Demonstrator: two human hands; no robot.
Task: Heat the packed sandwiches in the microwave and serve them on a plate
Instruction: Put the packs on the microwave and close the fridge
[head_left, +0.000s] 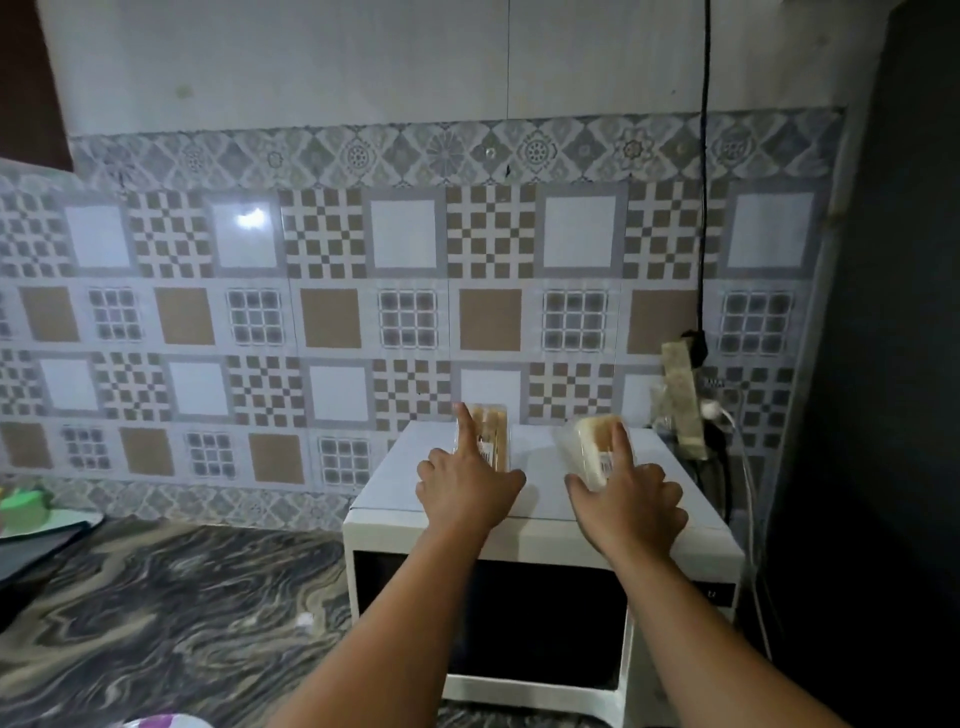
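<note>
Both hands reach over the microwave (540, 525) top. Left hand (467, 486) grips the left sandwich pack (493, 436); right hand (631, 504) grips the right sandwich pack (587, 449). Each pack's long axis runs away from me. Microwave door below looks closed.

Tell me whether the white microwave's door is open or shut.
Shut: the white microwave's dark glass door sits flush with its front.
</note>
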